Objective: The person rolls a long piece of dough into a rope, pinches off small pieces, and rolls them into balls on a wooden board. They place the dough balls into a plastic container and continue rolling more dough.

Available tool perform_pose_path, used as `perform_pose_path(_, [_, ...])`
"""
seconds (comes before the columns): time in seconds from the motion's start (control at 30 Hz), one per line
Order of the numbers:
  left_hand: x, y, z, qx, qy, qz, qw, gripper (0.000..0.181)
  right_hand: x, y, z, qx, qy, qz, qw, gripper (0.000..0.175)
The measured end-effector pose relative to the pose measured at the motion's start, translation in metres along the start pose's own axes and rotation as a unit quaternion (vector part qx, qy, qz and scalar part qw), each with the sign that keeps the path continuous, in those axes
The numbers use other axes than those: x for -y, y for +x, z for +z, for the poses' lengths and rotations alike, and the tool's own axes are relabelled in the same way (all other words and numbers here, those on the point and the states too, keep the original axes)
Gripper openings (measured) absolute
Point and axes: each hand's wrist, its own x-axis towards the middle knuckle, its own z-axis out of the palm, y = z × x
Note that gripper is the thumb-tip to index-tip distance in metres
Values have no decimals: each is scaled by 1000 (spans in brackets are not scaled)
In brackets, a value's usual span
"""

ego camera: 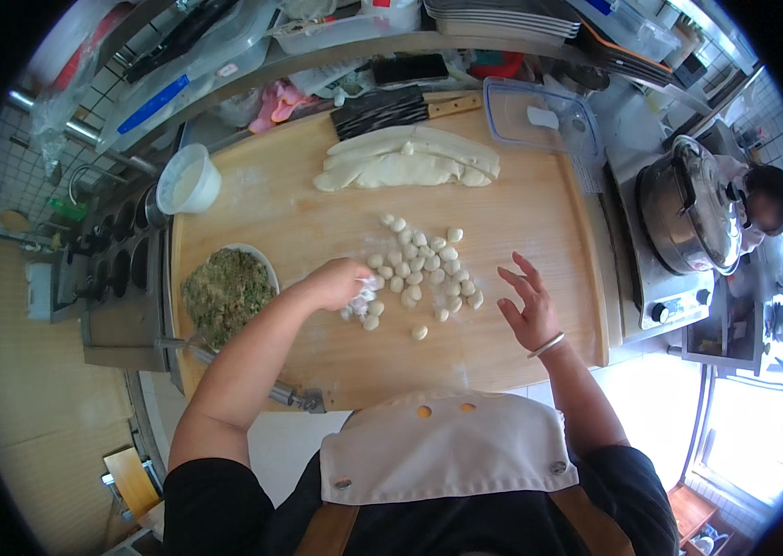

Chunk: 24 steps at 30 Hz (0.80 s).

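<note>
My left hand (344,283) is low over the left side of a cluster of small round dough pieces (431,264), its fingers curled down. A crumpled-looking whitish patch (362,299) shows at those fingertips; whether it is flour or thin plastic, and whether it is gripped, is unclear. To the right of the cluster, my right hand (530,306) is raised with fingers spread and nothing in it. A bowl heaped with green-brown chopped filling (228,295) sits beside my left forearm. Beyond the pieces lies a long, folded slab of dough (409,161).
The wooden board (523,208) has a raised rim. On it stand a white plastic tub (190,179) and a wooden-handled cleaver (381,115). A clear lidded container (541,115) is at back right. A steel pot (687,208) stands on a cooker; a person (767,201) is behind it.
</note>
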Motion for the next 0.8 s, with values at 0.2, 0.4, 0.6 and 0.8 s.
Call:
perform_pose_path(0.2, [-8,13,29,-313,-13,103,944,43,-17,-7,25,43,29,6,999,55])
perform_pose_path(0.4, [1,-58,113,-235,179,-26,955,76,22,19,85,184,-186,-19,965,73])
perform_pose_path(0.6, [20,5,90,-317,167,-83,930,76,57,119,128,259,-273,-206,903,75])
perform_pose_path(0.8, [-23,72,52,-227,147,52,961,74,13,131,92,209,-202,-64,955,70])
